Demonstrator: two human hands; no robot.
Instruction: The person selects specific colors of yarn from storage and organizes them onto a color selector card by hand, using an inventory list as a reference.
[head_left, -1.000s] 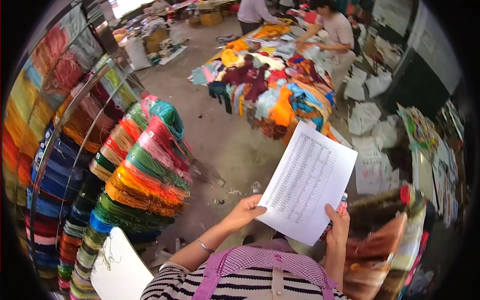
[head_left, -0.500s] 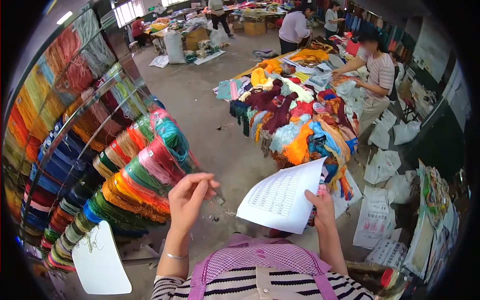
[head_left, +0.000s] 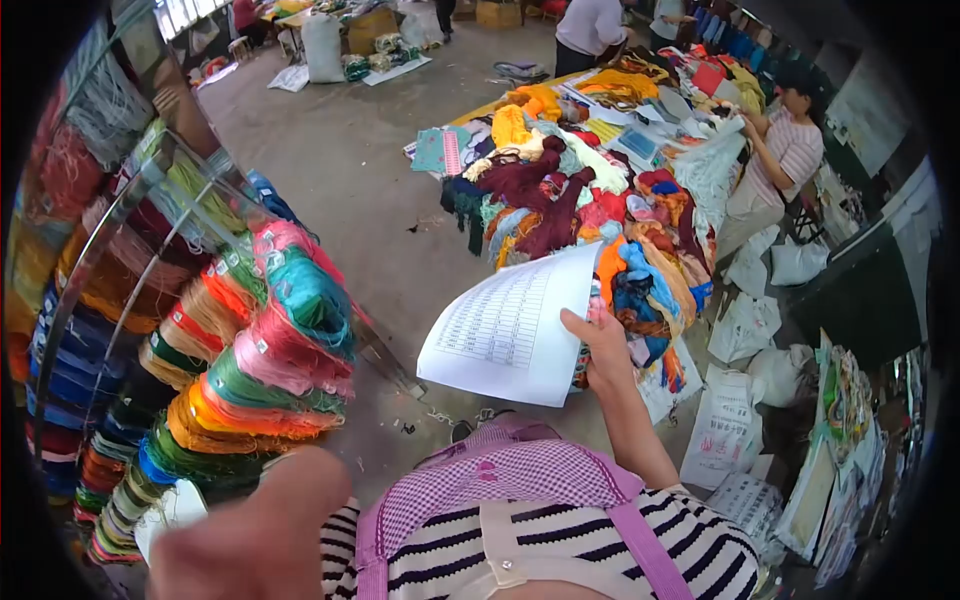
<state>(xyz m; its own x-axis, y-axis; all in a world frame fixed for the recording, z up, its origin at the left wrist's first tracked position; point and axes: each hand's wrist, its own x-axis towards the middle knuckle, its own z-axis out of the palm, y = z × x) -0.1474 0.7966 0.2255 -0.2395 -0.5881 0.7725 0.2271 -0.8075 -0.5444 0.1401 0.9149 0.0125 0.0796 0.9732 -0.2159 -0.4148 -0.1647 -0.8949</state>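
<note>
The right hand [head_left: 606, 350] still pinches the paper [head_left: 505, 325] by its three-o'clock edge; the left hand [head_left: 255, 530], blurred, has moved farther toward seven o'clock, its grip I cannot tell.

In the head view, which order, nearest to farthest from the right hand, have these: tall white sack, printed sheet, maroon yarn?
1. Printed sheet: held in the right hand.
2. Maroon yarn: ahead, beyond the sheet.
3. Tall white sack: far back, on the left.

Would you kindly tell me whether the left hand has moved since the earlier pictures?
Yes: the left hand, now blurred, has moved left and down in view, judged against the hanging yarn.
</note>
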